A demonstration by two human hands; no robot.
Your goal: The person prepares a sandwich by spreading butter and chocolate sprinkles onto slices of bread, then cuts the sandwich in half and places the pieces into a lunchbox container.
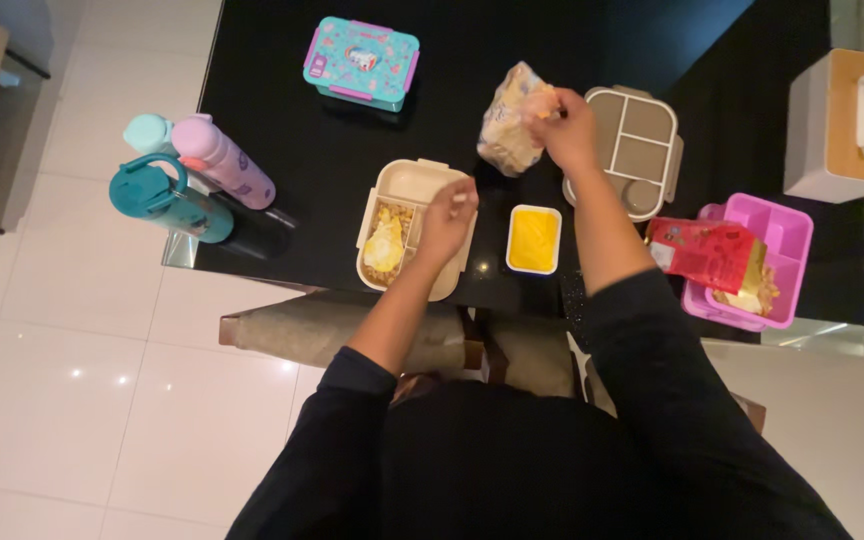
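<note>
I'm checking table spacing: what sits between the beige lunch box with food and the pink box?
In the head view, a small yellow-filled container lies between the beige lunch box and pink box.

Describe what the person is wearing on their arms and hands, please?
Both arms wear long dark sleeves, black or very dark navy, pushed up towards the elbows so the forearms are bare. The left hand and right hand are bare: no gloves, and no rings, watch or bracelet can be made out at this size. The sleeves look plain, without visible markings.
</note>
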